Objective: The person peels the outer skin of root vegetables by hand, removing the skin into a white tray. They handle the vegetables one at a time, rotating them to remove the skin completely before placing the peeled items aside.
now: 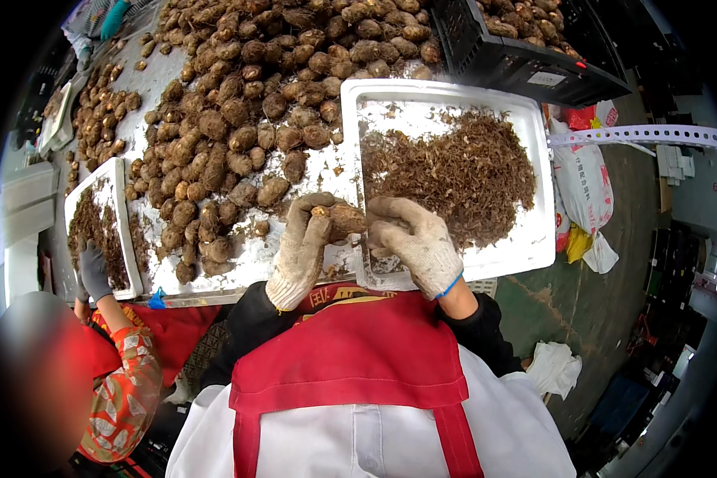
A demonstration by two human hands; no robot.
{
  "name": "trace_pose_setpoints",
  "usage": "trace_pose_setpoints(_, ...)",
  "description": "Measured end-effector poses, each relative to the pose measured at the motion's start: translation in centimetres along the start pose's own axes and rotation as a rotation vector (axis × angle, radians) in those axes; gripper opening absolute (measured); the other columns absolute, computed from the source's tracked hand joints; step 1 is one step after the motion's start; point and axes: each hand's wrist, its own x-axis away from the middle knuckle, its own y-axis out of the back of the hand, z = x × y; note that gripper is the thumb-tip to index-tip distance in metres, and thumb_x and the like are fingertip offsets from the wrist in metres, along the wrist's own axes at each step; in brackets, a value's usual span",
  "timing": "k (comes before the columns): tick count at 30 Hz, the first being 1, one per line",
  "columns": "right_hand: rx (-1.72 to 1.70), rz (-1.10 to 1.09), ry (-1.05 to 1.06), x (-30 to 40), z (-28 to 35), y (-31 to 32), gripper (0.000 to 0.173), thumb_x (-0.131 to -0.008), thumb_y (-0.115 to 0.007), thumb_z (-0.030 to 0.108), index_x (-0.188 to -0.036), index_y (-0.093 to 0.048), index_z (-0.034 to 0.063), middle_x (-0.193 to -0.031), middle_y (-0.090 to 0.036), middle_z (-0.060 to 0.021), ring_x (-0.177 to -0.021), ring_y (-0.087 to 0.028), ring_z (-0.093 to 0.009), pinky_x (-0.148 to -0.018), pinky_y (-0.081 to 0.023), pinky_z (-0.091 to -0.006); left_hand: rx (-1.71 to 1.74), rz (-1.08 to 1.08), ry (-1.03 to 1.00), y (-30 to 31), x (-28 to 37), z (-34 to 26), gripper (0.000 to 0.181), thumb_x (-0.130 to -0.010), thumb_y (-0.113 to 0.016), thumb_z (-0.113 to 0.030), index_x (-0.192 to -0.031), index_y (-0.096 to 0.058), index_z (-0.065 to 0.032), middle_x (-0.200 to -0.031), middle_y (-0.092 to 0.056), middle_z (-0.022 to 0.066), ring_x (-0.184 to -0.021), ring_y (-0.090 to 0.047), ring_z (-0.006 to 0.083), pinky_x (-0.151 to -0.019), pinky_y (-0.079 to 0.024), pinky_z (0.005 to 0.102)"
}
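A brown taro corm (348, 221) lies sideways in my left hand (302, 251), its pale cut end showing beside the thumb. A white knitted glove covers that hand. My right hand (415, 239), gloved likewise, has its fingers curled close to the corm's other end. Whether they touch it or hold something small is hidden. This hand is over the left rim of a white foam box (454, 272). Loose brown fibrous peelings (454, 173) fill much of the box floor. Left of my hands, several hairy taro corms (215, 137) are heaped on the table.
A black plastic crate (514, 63) with more corms stands at the far right. On the left, a co-worker's grey-gloved hand (94, 269) reaches into another foam box (122, 221) with peelings. White sacks (582, 173) lie right of my box, and a perforated white strip (639, 137) juts past it.
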Motion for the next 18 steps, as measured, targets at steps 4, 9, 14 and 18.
trace_pose_setpoints(4,0.162,0.091,0.018,-1.0,-0.1,-0.7,0.047,-0.084,-0.064,0.017,-0.121,-0.06,-0.0121,-0.101,-0.07,-0.0212,-0.088,-0.073,-0.018,-0.077,-0.057,-0.0314,-0.267,0.121,-0.239,-0.9,0.6,-1.1,0.032,-0.101,-0.047,-0.013,-0.13,-0.046,-0.0013,-0.121,-0.054,0.0124,-0.109,-0.056,0.0199,-0.096,-0.047,0.0321)
trace_pose_setpoints(9,-0.14,0.043,-0.033,-0.8,-2.3,-0.2,0.039,-0.088,-0.062,0.011,-0.12,-0.062,-0.01,-0.1,-0.072,-0.0171,-0.085,-0.073,-0.02,-0.074,-0.059,-0.0311,-0.004,0.012,-0.022,-1.1,0.6,-1.5,0.033,-0.104,-0.048,-0.024,-0.129,-0.045,-0.0029,-0.122,-0.056,0.0135,-0.103,-0.062,0.0207,-0.09,-0.053,0.0341)
trace_pose_setpoints(14,-0.14,0.024,-0.108,0.2,-0.9,0.3,0.032,-0.095,-0.061,0.011,-0.121,-0.062,-0.0088,-0.105,-0.07,-0.0159,-0.086,-0.072,-0.02,-0.071,-0.06,-0.03,0.127,-0.003,0.053,-0.6,0.6,-1.3,0.041,-0.104,-0.054,-0.037,-0.128,-0.046,-0.0047,-0.118,-0.059,0.0104,-0.098,-0.065,0.0184,-0.08,-0.056,0.0308)
trace_pose_setpoints(18,0.026,0.162,0.101,-0.1,-0.4,0.3,0.038,-0.094,-0.063,0.014,-0.123,-0.06,-0.0099,-0.112,-0.067,-0.0172,-0.088,-0.071,-0.02,-0.075,-0.06,-0.0291,0.024,0.039,0.034,-0.6,0.8,-1.4,0.041,-0.106,-0.05,-0.035,-0.13,-0.044,-0.0023,-0.119,-0.057,0.0111,-0.103,-0.061,0.018,-0.088,-0.053,0.0331)
